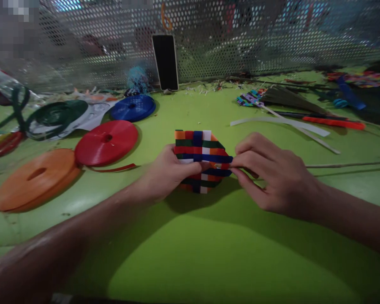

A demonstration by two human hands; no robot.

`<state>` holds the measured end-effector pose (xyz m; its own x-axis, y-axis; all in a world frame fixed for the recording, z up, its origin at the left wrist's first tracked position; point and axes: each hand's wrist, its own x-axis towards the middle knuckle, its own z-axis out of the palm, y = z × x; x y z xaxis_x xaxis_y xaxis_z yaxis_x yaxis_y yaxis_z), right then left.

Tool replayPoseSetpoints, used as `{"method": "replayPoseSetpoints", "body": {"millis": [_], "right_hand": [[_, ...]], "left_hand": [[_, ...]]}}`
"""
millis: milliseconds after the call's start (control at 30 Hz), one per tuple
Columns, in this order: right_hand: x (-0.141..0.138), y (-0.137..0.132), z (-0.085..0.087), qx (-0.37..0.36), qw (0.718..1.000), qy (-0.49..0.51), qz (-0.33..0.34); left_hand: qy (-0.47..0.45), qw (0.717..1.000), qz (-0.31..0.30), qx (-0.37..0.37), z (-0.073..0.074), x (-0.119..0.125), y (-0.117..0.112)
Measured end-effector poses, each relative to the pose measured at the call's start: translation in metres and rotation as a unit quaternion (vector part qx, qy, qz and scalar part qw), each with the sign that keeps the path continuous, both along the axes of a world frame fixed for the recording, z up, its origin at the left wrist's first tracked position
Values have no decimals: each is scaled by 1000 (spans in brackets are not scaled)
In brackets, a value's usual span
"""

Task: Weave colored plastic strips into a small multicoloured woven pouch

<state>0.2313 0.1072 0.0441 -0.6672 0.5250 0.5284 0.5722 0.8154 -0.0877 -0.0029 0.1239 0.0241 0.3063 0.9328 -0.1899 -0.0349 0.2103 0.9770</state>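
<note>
A small woven piece (pixel 200 154) of orange, red, green, white and blue strips sits at the middle of the green table (pixel 190 253). My left hand (pixel 169 173) is closed on its left side, thumb pressed across the weave. My right hand (pixel 269 173) pinches the ends of two dark blue strips (pixel 220 159) at the piece's right edge. Both forearms reach in from the bottom corners.
Strip rolls lie at the left: orange (pixel 34 179), red (pixel 107 141), blue (pixel 133 107) and green (pixel 55 114). A dark phone (pixel 165 62) leans on the perforated metal screen behind. Loose white strips (pixel 281 122), an orange-handled tool (pixel 334 122) and woven scraps lie at the right.
</note>
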Motion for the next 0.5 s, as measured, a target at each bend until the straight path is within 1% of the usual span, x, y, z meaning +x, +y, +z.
{"method": "replayPoseSetpoints", "body": {"millis": [233, 300, 367, 500], "right_hand": [[-5, 0, -4, -18, 1000, 22, 6], [-6, -2, -4, -24, 999, 21, 3], [-5, -1, -4, -24, 999, 18, -15], [1, 5, -8, -39, 996, -1, -86]], "left_hand": [[2, 999, -31, -6, 2, 6, -3], [4, 1000, -19, -2, 1, 7, -3], [7, 1000, 1, 6, 0, 5, -2], [-10, 999, 43, 22, -1, 1, 5]]}}
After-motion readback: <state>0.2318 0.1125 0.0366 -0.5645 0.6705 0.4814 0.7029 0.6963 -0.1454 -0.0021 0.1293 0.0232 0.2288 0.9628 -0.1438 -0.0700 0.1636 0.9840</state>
